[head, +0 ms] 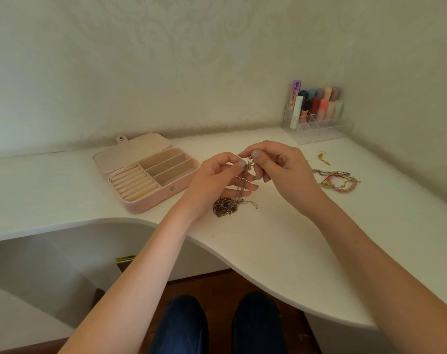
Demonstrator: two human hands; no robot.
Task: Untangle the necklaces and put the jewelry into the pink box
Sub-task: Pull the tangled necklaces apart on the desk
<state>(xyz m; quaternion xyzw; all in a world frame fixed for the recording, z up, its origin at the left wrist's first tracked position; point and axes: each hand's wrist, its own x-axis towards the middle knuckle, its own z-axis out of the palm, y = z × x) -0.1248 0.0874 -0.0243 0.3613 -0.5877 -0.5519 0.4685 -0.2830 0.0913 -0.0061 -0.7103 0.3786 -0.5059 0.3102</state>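
above the middle of the white desk (pixel 281 241), a person's left hand (pixel 214 180) and right hand (pixel 281 169) hold up one end of a thin silver chain (pixel 244 182), each pinching it between thumb and fingertips at what looks like the clasp. both hands are closed tight on the metal, the fingertips almost touching. the chain hangs down across the left palm to the knot of tangled necklaces (pixel 226 205), a dark bunch resting on the desk near its curved front edge, just under the left hand.

the pink box (pixel 146 175) lies open toward the desk's back left, lid flat behind it, ring rolls and long compartments empty as far as can be seen. bracelets (pixel 337 181), one beaded pink, one with red cord, and a gold earring (pixel 323 158) wait toward the right edge. a clear organiser of lipsticks (pixel 317 111) fills the back right corner.

the risk from here appears to be the knot itself: lifting the pinched end higher while the bunch drags on the desk could draw the loops tighter, or strain a fine link until it snaps. a slipped pinch would likely drop the chain back into the heap. a sideways tug could sweep the tangle off the near front edge to the floor.
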